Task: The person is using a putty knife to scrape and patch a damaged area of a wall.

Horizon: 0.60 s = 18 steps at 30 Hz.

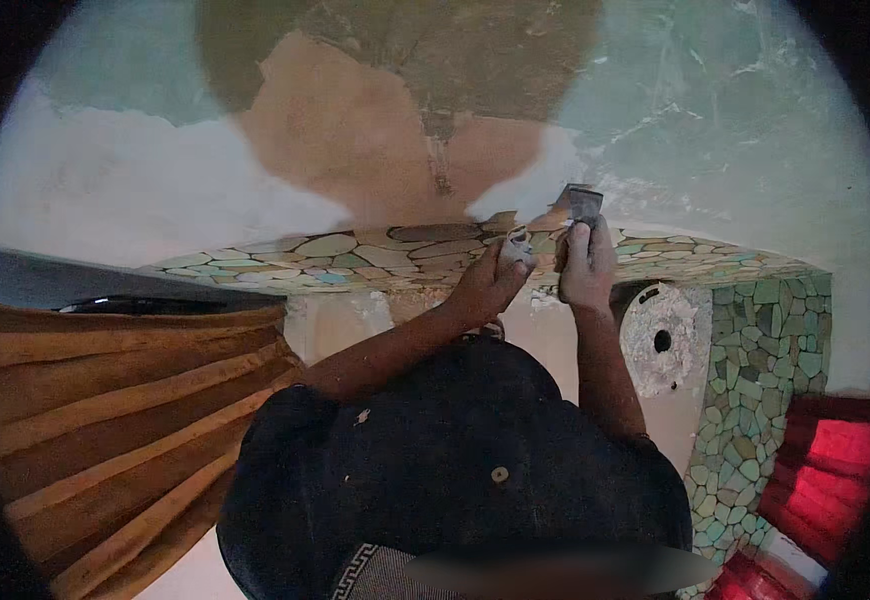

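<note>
My right hand [589,275] is closed around what looks like a putty knife [584,204], its flat dark-grey blade upright by the wall, thumb pressed along it. The handle is hidden in the fist. To its left, my left hand [485,290] is closed on a small whitish, crumpled-looking lump [519,244]; its kind cannot be made out. Both hands are in front of a pebble mosaic band [325,246], just below a plastered wall [185,165] with white and greenish patches. A large brown shadow falls across the plaster. Whether the blade touches the wall is unclear.
A round disc spattered with white [652,338], with a dark hole in it, lies right of my right forearm. Green stone mosaic [745,400] runs down the right side, beside red fabric [835,460]. A brown pleated cloth [125,420] hangs at the left.
</note>
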### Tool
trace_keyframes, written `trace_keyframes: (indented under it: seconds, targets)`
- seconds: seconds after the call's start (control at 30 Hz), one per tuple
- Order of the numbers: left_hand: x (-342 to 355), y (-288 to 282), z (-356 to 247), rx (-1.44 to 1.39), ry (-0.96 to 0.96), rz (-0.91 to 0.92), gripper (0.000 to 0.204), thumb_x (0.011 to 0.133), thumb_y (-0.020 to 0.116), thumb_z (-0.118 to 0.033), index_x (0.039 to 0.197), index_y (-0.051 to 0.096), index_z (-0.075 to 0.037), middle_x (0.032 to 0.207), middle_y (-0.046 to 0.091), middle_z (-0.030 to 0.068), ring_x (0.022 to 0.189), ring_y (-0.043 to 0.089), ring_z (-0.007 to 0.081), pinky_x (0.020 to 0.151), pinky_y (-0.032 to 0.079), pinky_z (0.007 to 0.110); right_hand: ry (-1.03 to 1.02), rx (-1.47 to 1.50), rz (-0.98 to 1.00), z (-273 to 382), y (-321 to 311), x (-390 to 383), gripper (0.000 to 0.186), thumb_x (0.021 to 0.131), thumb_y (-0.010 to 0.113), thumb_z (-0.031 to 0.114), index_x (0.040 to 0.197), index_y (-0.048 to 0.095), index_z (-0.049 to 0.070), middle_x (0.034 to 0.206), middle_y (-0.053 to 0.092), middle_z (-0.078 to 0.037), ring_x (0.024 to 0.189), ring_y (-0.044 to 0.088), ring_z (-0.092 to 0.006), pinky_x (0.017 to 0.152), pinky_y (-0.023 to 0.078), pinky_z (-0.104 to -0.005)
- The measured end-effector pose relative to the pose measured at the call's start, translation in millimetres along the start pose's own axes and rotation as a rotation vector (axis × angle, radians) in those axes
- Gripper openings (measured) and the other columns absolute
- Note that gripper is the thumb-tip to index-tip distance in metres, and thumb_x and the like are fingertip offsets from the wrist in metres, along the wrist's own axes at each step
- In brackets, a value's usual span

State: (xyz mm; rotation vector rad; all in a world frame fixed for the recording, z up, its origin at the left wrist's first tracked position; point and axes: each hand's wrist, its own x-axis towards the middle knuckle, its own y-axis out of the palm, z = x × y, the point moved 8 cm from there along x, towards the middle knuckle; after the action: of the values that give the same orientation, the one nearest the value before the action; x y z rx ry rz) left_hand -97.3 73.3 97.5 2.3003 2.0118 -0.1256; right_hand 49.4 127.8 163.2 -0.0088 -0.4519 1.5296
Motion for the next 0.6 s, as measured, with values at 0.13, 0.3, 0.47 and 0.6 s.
trace_keyframes:
  seconds: [0.13,0.3,0.47,0.6]
  targets:
    - [-1,5,-3,0.001,-0.122,0.039,0.043,0.092,0.049,-0.028,0.123,0.040,0.000,0.101,0.057,0.0117,0.089,0.054,0.0189,0.080,0.045,0.035,-0.014,-0.163,0.070,9,-9,11,0.020,0.095,0.042,0.019,0.094,0.052,0.002,0.060,0.056,-0.010,0.054,0.058,-0.0198,0.052,0.045,-0.0327]
    - [3,9,26,-0.008,-0.019,-0.047,0.046,0.094,0.045,-0.034,0.123,0.039,0.001,0.096,0.058,0.0106,0.085,0.055,0.0175,0.075,0.046,0.033,-0.167,-0.324,0.080,33,2,18,0.020,0.094,0.043,0.018,0.098,0.053,0.000,0.058,0.056,-0.013,0.052,0.060,-0.0259,0.050,0.045,-0.0358]
    - [2,14,30,-0.140,-0.034,-0.047,0.049,0.095,0.045,-0.036,0.124,0.037,0.003,0.102,0.057,0.0121,0.087,0.055,0.0183,0.076,0.047,0.033,-0.078,-0.212,0.037,14,-13,16,0.021,0.094,0.045,0.020,0.094,0.054,0.001,0.057,0.055,-0.009,0.049,0.056,-0.0187,0.048,0.042,-0.0313]
    - [-2,11,17,-0.143,0.013,-0.126,0.049,0.095,0.043,-0.034,0.126,0.035,0.003,0.106,0.056,0.0132,0.090,0.056,0.0203,0.079,0.047,0.033,-0.207,-0.193,0.091,66,8,18,0.017,0.093,0.045,0.014,0.099,0.056,0.003,0.064,0.058,-0.013,0.055,0.062,-0.0267,0.052,0.046,-0.0337]
